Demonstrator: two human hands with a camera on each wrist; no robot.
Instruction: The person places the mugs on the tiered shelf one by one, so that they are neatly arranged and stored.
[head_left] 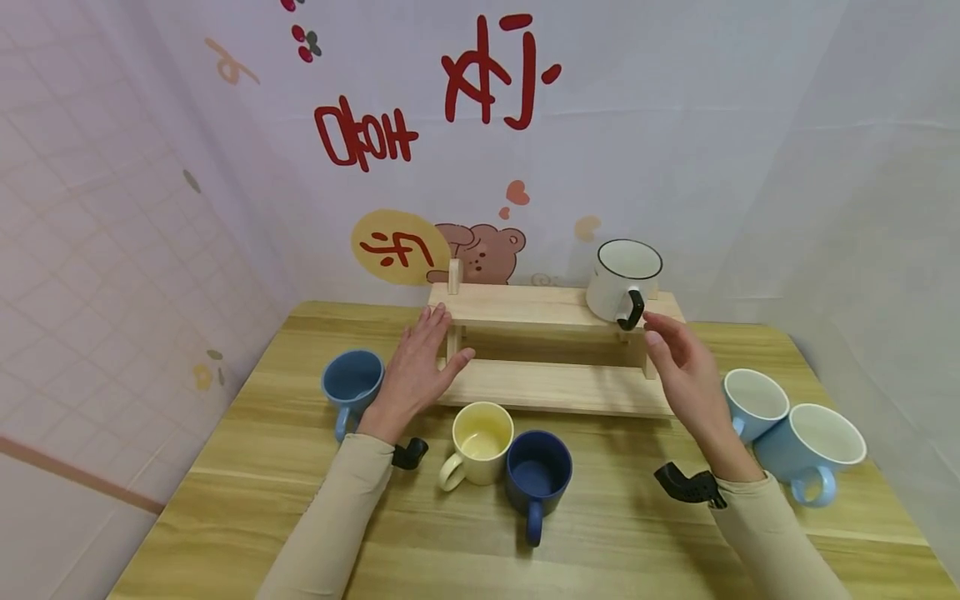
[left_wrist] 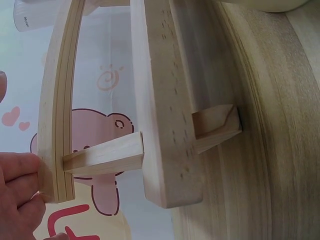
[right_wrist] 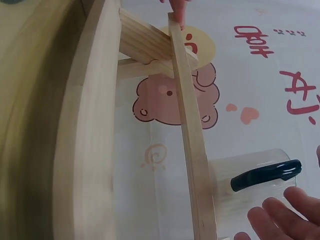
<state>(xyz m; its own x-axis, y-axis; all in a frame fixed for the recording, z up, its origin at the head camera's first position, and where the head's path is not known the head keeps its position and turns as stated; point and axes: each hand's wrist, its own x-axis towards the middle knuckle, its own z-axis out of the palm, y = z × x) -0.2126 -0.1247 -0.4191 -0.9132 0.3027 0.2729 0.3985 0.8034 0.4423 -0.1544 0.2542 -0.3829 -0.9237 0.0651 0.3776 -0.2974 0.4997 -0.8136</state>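
A two-tier wooden shelf (head_left: pixel 517 304) stands against the back wall. On the right of its upper board sits a white mug (head_left: pixel 611 292) with a dark rim and black handle. My right hand (head_left: pixel 690 383) is beside that handle, its fingers (right_wrist: pixel 275 220) loosely bent and apart from it in the right wrist view. At the shelf's left end, my left hand (head_left: pixel 412 371) touches the upper board with extended fingers. The left wrist view has those fingertips (left_wrist: pixel 27 165) against the board's end. A blue mug (head_left: pixel 352 383) stands just left of this hand.
In front of the shelf are a yellow mug (head_left: pixel 482 442) and a dark blue mug (head_left: pixel 538 475), side by side. Two light blue mugs (head_left: pixel 753 400) with white insides stand at the right, near the table (head_left: pixel 622 542) edge. A printed cloth (head_left: pixel 675 150) hangs behind.
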